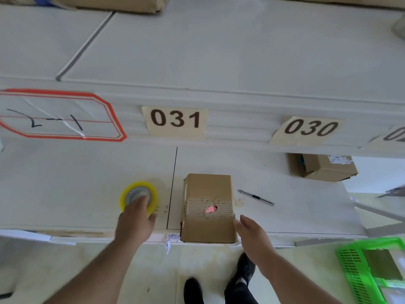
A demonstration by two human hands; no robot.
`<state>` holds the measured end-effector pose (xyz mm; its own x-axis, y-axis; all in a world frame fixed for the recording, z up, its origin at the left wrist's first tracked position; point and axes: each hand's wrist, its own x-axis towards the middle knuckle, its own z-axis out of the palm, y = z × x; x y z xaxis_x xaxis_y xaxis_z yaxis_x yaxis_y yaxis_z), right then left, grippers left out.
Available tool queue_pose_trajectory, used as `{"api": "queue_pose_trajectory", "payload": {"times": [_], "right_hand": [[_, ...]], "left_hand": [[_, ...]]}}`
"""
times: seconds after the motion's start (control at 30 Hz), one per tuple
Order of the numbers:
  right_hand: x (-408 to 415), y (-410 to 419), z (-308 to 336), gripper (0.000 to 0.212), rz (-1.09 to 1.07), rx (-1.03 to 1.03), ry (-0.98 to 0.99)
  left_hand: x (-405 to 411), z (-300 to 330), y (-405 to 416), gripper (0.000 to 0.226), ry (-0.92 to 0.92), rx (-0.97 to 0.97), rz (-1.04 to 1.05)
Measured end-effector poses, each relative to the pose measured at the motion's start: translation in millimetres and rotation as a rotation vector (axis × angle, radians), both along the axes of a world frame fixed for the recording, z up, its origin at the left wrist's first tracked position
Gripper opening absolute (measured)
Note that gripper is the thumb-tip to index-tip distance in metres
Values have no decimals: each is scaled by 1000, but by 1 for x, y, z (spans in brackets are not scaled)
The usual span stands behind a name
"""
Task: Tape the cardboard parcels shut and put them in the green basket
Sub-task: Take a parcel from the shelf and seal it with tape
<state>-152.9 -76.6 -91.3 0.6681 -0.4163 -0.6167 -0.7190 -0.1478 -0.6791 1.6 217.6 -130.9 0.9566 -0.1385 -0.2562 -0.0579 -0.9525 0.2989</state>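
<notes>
Fingers (140, 205) of left hand (135, 218) gripping round yellow tape roll (138, 195); right hand (252, 233) slack beside torn cardboard parcel (208, 207).

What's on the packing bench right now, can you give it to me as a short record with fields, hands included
left hand: left hand on the yellow tape roll
right hand: right hand open, touching the near parcel's right side
near parcel: torn cardboard parcel at the table edge, something pink showing through the hole
second parcel: cardboard box back right, flap open
cutter: utility knife right of the near parcel
basket: green basket on the floor, right
</notes>
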Motion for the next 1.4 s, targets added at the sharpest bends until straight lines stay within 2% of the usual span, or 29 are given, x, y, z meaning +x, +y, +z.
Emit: {"api": "queue_pose_trajectory", "payload": {"times": [0.03, 0.07, 0.1, 0.17, 0.23, 0.27, 0.37, 0.43, 0.5, 0.57, 0.63, 0.67, 0.7, 0.77, 0.8, 0.87, 0.97, 1.07, 1.13, 1.2, 1.3, 1.4], "right_hand": [[-3, -3, 1, 12, -7, -2, -5], [-5, -5, 1, 23, -24, -17, -3], [-7, -6, 7, 38, -37, -51, -8], [-10, -8, 15, 45, -34, -142, -47], [-10, -7, 25, 38, -12, -241, -113], [-7, -5, 31, 34, 10, -282, -152], [15, 14, 60, 17, 87, -326, -291], [32, 36, 77, 11, 212, -269, -335], [43, 59, 92, 23, 433, -176, -301], [47, 80, 103, 46, 593, -128, -292], [46, 91, 109, 39, 617, -151, -361], [46, 92, 110, 32, 589, -171, -392], [45, 91, 112, 29, 570, -194, -404], [41, 87, 118, 35, 584, -237, -408], [39, 84, 120, 36, 604, -256, -414], [36, 79, 126, 35, 617, -271, -414], [33, 72, 135, 31, 630, -305, -408], [31, 61, 136, 31, 635, -336, -396], [28, 56, 138, 32, 631, -332, -382], [27, 52, 140, 30, 614, -324, -377], [24, 48, 141, 14, 595, -364, -386], [17, 45, 146, 32, 549, -512, -471]], "left_hand": [[4, -4, 6, 54, 29, 137, -49], [4, -1, 7, 57, 27, 261, -106], [5, -1, 7, 54, 13, 291, -109], [10, -3, 6, 50, -29, 249, -49], [15, -4, 7, 49, 6, 164, 1], [16, 2, 6, 44, 60, 55, 51], [5, 42, -4, 13, 236, -518, 273], [-15, 83, -12, 17, 345, -762, 350], [-40, 114, -20, 25, 442, -954, 360], [-58, 136, -29, 19, 468, -1098, 314], [-69, 152, -36, 18, 447, -1211, 311], [-72, 156, -37, 18, 379, -1207, 312], [-72, 158, -36, 24, 232, -1103, 284], [-66, 158, -26, 44, -98, -720, 21], [-62, 157, -24, 45, -199, -590, -136], [-56, 161, -28, 36, -263, -494, -328], [-53, 171, -40, 26, -233, -588, -317], [-47, 175, -49, 24, -30, -655, -223], [-44, 173, -51, 19, 40, -652, -223], [-44, 173, -52, 19, 66, -651, -254], [-50, 171, -57, 19, 54, -674, -257], [-60, 170, -64, 19, 53, -734, -170]]}}
